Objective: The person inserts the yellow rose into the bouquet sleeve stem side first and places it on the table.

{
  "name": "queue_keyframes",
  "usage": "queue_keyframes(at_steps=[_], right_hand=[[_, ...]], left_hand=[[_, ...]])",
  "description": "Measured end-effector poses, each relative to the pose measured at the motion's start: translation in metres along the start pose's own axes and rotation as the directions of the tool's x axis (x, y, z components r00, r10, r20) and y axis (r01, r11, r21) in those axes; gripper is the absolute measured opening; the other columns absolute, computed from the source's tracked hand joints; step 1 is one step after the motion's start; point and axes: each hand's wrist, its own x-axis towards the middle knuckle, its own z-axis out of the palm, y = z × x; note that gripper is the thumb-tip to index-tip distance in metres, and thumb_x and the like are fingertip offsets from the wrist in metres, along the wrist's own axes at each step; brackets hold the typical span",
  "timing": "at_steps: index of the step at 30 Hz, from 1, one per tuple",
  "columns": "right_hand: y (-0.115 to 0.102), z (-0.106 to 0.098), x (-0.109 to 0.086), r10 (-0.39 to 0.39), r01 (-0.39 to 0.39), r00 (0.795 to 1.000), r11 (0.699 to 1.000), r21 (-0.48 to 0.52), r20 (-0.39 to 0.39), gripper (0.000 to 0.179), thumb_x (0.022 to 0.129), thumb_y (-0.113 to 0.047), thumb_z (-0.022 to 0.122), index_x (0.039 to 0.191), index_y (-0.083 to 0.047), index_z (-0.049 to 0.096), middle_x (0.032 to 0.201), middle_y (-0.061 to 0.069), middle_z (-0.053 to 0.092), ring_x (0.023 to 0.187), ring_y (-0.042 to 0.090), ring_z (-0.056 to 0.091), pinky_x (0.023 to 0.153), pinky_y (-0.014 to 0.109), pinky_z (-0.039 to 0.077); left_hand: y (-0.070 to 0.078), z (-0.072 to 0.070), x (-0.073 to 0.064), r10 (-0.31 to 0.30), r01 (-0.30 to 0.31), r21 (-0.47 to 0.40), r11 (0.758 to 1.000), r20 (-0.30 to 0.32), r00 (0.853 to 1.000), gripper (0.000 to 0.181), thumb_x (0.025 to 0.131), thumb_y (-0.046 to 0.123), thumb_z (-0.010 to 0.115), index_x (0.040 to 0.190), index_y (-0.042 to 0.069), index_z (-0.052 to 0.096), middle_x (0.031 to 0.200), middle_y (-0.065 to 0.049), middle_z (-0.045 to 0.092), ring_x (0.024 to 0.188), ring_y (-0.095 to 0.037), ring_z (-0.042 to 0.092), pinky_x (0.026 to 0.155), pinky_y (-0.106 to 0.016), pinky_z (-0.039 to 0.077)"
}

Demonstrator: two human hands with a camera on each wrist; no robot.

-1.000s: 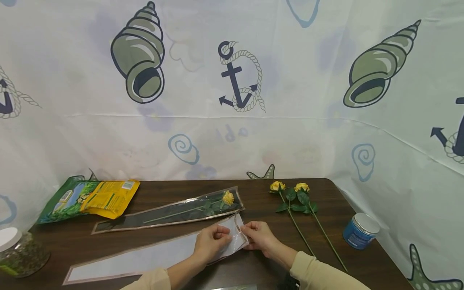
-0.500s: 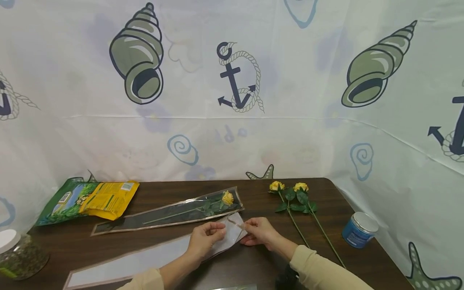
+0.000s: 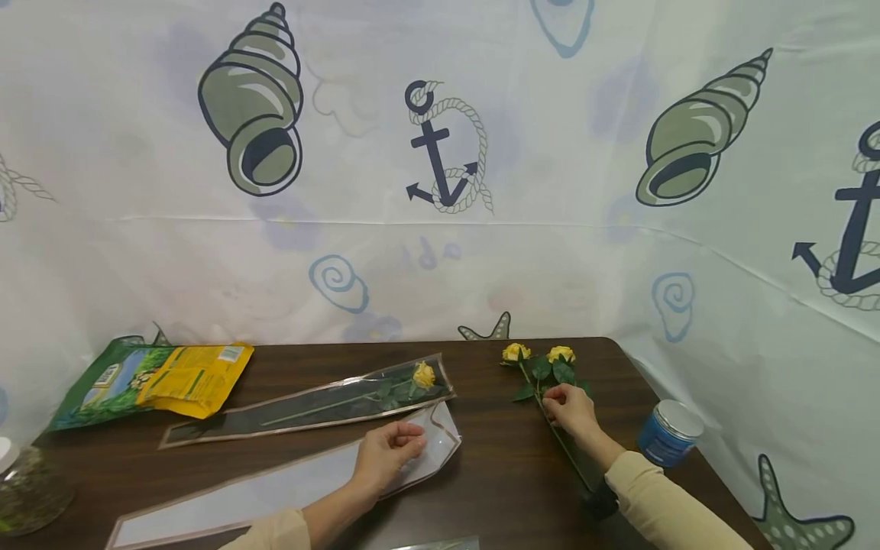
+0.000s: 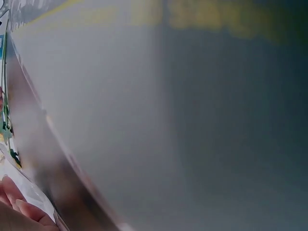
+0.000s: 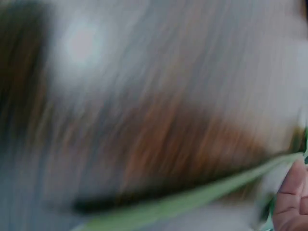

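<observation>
A long, tapered flower sleeve [image 3: 275, 483], whitish with a rose-gold border, lies slantwise on the dark wooden table. My left hand [image 3: 386, 457] pinches it near its wide end, which stands slightly raised. Only a few left fingers [image 4: 33, 211] show at the corner of the left wrist view. To the right, two yellow roses lie side by side. My right hand [image 3: 576, 416] pinches the stem of the left rose [image 3: 516, 352], just below its leaves. That green stem [image 5: 192, 202] crosses the blurred right wrist view up to the fingertips. The other rose [image 3: 561, 354] is partly covered by the hand.
Behind the white sleeve lies a clear sleeve [image 3: 234, 425] with a yellow rose inside. A green and yellow pouch [image 3: 195, 378] sits at back left, a white-lidded jar [image 3: 30, 493] at front left. A blue tin [image 3: 668, 434] stands right. Another clear wrapper [image 3: 443, 545] shows at the front edge.
My right hand has let go of the sleeve's wide end and moved right to the left rose's stem. The left hand stays on the sleeve. The view has shifted slightly right.
</observation>
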Motion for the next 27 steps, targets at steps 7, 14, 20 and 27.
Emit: queue_keyframes(at_steps=[7, 14, 20, 27], right_hand=[[0.002, 0.001, 0.0, -0.028, 0.039, 0.996, 0.99, -0.133, 0.08, 0.01, 0.086, -0.001, 0.062, 0.092, 0.007, 0.064, 0.079, 0.012, 0.064, 0.061, 0.017, 0.06, 0.052, 0.03, 0.051], [-0.007, 0.011, 0.003, 0.065, -0.055, 0.989, 0.996, -0.072, 0.136, 0.009, 0.086, 0.0, 0.061, 0.091, 0.007, 0.065, 0.076, 0.013, 0.063, 0.056, 0.014, 0.058, 0.049, 0.027, 0.051], [-0.017, 0.018, 0.0, 0.151, -0.189, 0.958, 0.972, 0.138, 0.245, 0.018, 0.088, 0.001, 0.051, 0.101, 0.013, 0.056, 0.086, 0.016, 0.057, 0.054, 0.011, 0.051, 0.051, 0.023, 0.051], [-0.027, 0.023, 0.0, 0.157, -0.256, 0.941, 0.911, 0.323, 0.301, 0.031, 0.096, -0.004, 0.047, 0.12, 0.016, 0.047, 0.081, 0.007, 0.055, 0.06, 0.007, 0.053, 0.057, 0.019, 0.05]], left_hand=[[-0.003, -0.001, 0.001, 0.001, 0.0, 0.025, 1.0, -0.006, 1.0, 0.022, 0.08, 0.007, 0.073, 0.096, -0.007, 0.068, 0.08, -0.014, 0.069, 0.064, -0.006, 0.058, 0.056, -0.015, 0.045], [0.0, 0.0, -0.002, -0.002, 0.002, 0.059, 0.998, 0.006, 1.0, 0.021, 0.08, 0.006, 0.072, 0.095, -0.008, 0.067, 0.079, -0.012, 0.068, 0.064, -0.007, 0.057, 0.056, -0.015, 0.044], [0.0, -0.001, -0.002, -0.007, 0.007, 0.065, 0.998, 0.007, 1.0, 0.02, 0.08, 0.005, 0.072, 0.095, -0.007, 0.067, 0.078, -0.011, 0.068, 0.063, -0.006, 0.056, 0.053, -0.016, 0.042], [-0.001, -0.001, 0.0, -0.006, 0.005, 0.06, 0.998, 0.015, 1.0, 0.021, 0.08, 0.006, 0.072, 0.096, -0.006, 0.068, 0.078, -0.01, 0.068, 0.062, -0.006, 0.056, 0.052, -0.015, 0.041]])
